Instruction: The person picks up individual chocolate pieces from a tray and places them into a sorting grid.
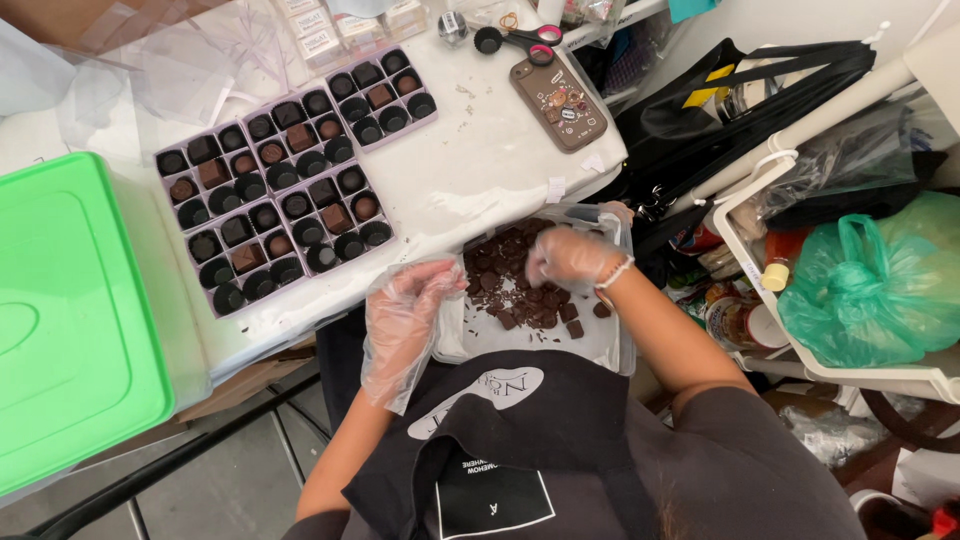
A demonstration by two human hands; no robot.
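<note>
A clear plastic container (605,345) of loose dark chocolates (520,290) rests at the table's near edge against my apron. My right hand (570,255), in a clear plastic glove, reaches into it with fingers curled over the chocolates; whether it grips one is hidden. My left hand (415,295), also gloved, hovers at the container's left rim with fingers bent and a small dark piece seemingly pinched at the fingertips. Left of it lie several lilac chocolate boxes (285,225) with black paper cups, some filled with chocolates.
A green plastic lid (75,320) covers a bin at the left. A phone (558,103) and scissors (520,40) lie at the table's far right. White shelving (760,280) with a green bag (875,285) and black bags stands at the right.
</note>
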